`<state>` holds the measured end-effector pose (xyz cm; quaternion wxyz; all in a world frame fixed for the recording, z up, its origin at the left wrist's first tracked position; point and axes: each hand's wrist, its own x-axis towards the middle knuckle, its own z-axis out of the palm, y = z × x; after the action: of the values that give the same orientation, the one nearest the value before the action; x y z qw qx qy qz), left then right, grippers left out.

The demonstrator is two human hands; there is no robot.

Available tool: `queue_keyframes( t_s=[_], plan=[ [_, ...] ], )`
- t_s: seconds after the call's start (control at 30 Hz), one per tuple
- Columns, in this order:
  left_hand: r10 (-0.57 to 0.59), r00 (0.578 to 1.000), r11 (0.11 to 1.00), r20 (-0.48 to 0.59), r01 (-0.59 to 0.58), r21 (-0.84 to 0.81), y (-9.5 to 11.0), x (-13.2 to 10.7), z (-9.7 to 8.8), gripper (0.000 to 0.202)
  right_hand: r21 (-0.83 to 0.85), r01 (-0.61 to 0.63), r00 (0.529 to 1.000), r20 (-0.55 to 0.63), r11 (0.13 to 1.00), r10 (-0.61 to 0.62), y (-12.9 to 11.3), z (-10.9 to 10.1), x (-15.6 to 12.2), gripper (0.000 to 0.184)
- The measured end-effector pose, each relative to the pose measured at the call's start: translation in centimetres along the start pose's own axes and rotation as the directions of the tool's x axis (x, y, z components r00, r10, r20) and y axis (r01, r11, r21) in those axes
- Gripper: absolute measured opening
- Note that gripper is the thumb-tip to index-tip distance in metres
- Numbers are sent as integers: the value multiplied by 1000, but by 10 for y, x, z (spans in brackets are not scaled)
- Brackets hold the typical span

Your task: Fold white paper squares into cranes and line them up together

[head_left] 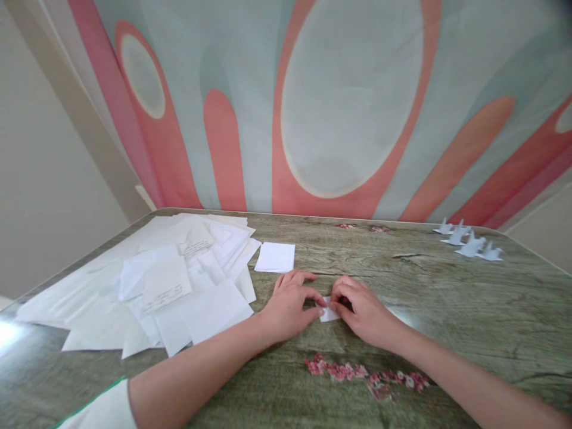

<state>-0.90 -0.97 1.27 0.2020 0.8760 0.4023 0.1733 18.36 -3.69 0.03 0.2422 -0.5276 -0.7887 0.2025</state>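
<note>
A small folded piece of white paper (329, 312) lies between my hands on the wood-patterned table. My left hand (292, 302) pinches its left edge with thumb and index finger, the other fingers stretched forward. On the other side, my right hand (357, 307) is closed, its thumb and fingertips on the paper's right part, which they partly cover. Just beyond my left hand sits a neat stack of white square paper (275, 257). Several folded white paper cranes (472, 244) stand at the far right of the table.
Loose white sheets (214, 313), some with handwriting, spread in a pile over the table's left side. The table (447, 310) has printed pink blossoms (344, 370) near its front. Behind its far edge rises a wall covering (254, 149) with coral and grey shapes.
</note>
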Motion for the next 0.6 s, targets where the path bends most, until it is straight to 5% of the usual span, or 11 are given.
queue_keyframes(
  t_s=[0.6],
  plan=[
    [-4, 1000, 999, 0, 4, 36, 2, 2, -5, 15, -26, -5, 1000, 2, 1000, 5, -2, -1, 0, 8]
  ],
)
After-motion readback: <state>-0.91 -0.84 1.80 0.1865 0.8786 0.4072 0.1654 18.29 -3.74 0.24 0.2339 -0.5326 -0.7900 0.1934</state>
